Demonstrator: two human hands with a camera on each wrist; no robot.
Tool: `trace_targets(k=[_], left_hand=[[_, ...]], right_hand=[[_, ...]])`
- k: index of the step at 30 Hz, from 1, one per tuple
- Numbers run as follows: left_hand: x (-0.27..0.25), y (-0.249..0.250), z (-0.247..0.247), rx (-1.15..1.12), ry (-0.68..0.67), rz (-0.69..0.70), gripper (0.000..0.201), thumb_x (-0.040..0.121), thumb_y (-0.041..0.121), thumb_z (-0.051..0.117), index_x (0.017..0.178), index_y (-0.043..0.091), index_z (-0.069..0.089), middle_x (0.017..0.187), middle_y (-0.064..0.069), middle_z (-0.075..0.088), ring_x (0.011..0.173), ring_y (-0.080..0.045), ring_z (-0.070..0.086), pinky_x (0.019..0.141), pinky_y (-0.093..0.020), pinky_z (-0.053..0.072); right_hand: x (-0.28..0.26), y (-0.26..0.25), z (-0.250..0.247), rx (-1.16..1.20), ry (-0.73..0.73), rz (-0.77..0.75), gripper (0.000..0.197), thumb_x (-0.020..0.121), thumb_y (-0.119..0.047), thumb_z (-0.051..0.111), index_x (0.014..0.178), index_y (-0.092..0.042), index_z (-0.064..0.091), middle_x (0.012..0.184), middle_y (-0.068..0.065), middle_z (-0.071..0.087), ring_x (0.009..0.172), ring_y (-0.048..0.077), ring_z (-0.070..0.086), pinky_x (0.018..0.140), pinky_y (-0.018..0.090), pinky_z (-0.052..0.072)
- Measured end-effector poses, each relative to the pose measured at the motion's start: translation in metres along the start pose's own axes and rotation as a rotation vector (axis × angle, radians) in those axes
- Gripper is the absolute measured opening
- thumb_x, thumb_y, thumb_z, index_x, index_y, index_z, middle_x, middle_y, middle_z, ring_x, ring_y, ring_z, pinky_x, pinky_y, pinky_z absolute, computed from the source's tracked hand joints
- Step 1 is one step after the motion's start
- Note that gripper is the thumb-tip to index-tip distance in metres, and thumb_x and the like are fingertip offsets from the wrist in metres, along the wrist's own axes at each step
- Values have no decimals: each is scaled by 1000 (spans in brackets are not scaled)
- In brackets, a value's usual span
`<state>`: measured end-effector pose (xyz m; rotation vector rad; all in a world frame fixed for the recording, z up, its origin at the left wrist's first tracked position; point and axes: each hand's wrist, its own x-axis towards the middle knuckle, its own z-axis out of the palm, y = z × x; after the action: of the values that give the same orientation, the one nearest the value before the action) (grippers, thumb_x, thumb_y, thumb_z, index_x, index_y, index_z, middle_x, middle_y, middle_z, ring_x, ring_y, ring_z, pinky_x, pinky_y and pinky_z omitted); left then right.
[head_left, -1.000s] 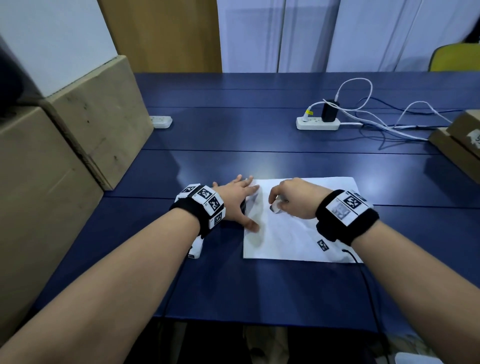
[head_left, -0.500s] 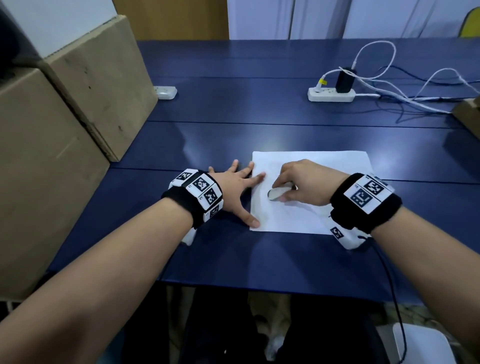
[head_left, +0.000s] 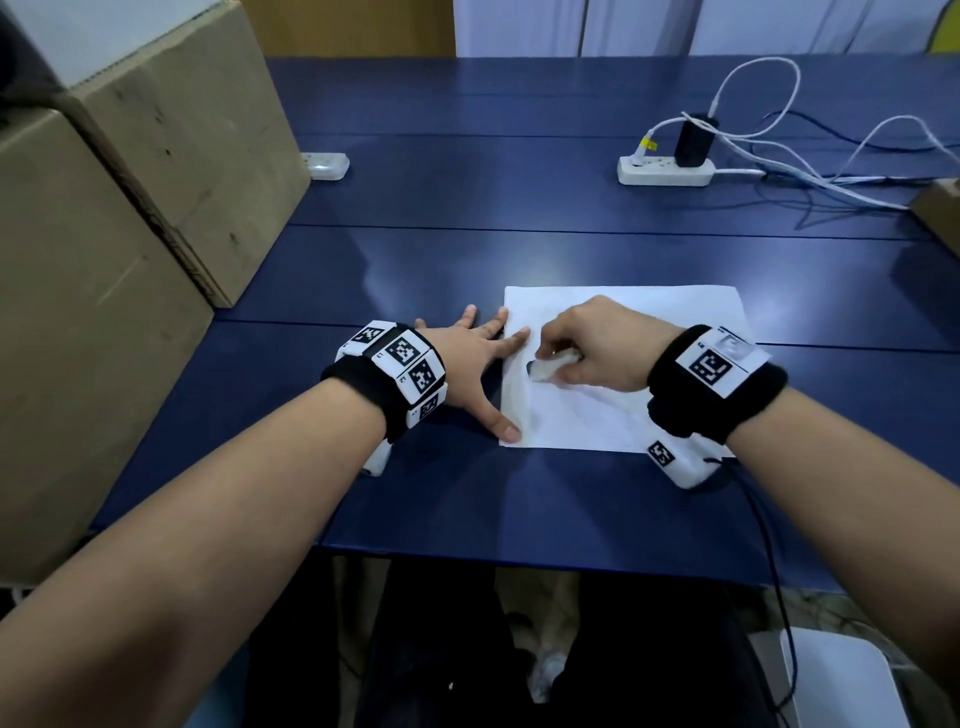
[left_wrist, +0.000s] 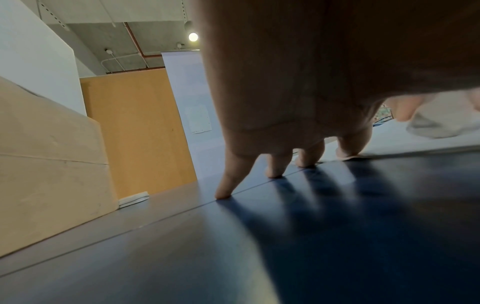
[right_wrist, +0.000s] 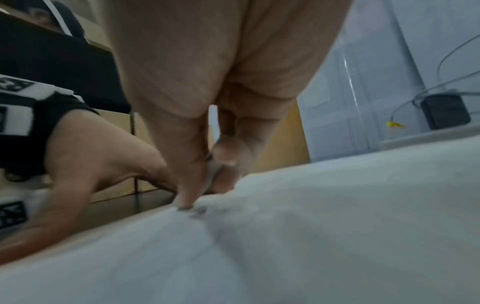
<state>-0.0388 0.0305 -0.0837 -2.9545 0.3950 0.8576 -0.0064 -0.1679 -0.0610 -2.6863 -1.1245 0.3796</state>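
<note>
the white paper (head_left: 649, 332) lies flat on the blue table (head_left: 467, 249), near the front edge. the left hand (head_left: 467, 358) is spread flat. its thumb and pointer finger press on the left edge of the paper, and the other fingers rest on the table. the right hand (head_left: 597, 343) pinches a small white eraser (head_left: 550, 366) and holds it down on the paper, near the left side. brown boxes (head_left: 156, 156) stand at the left.
</note>
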Motion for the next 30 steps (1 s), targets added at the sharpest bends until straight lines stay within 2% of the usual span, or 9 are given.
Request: trace_targets(k=[2,6,11,13,16,19,22,26,30], left_hand=[[0,0,0,1,0,-3,136,53,88,67,153,43,-14,162,13,-23,151,-27,-17,106,-79,14],[1,0,1,-4,3,-4,137,53,88,68,153,44,-15,162,13,-24,151,-27,-18,107,-78,14],[1,0,0,-14,-8,0,137,51,88,67,153,45,-14,162,14,-24,151,-26,-19,106,-79,13],[1,0,0,-14,-3,0,137,50,89,67,153,46,-13,162,14,-24,151,-26,-19,106,-79,13],[2,0,2,-17,7,-2,138,50,89,67,153,45,-14,162,14,-24,151,-26,-20,107,-79,13],[1,-1,2,-14,5,1,138,49,90,67,153,46,-14,162,13,-23,151,-27,-19,106,-79,14],[1,-1,1,-14,4,4,138,50,89,67,154,46,-12,163,13,-23,151,-27,-18,106,-79,14],[1,0,1,-10,8,-5,137,51,89,67,154,44,-13,162,12,-23,151,-27,-18,106,-79,14],[2,0,1,-2,5,1,138,51,90,66,154,44,-13,163,12,-22,151,-28,-17,106,-79,16]], right_hand=[[1,1,-2,-3,-33,-12,27,79,-30,75,105,-21,72,90,-8,70,85,13,61,79,25,48],[-5,-4,-1,92,-221,-37,25,75,-21,79,100,-26,75,64,-33,60,69,-15,55,64,4,35],[4,-8,-2,-17,44,-25,30,82,-23,73,112,-20,71,88,-11,68,87,15,59,80,24,44],[3,-10,-1,8,-18,-50,30,81,-25,75,112,-22,72,99,-6,72,86,11,57,81,23,44],[-5,-13,1,95,-219,-52,27,78,-26,77,105,-30,75,92,-11,74,82,3,57,79,20,46],[-1,-14,2,48,-90,-21,28,80,-23,75,107,-25,73,79,-16,64,81,9,55,75,21,40],[2,-14,-2,4,21,11,28,82,-22,73,110,-22,71,87,-10,66,86,13,58,76,20,38],[-7,-15,-3,123,-253,-22,23,77,-20,77,99,-25,74,72,-16,63,55,1,59,57,11,42],[-2,-14,1,8,-10,-17,23,82,-24,73,105,-21,71,74,-15,55,76,8,50,72,20,37]])
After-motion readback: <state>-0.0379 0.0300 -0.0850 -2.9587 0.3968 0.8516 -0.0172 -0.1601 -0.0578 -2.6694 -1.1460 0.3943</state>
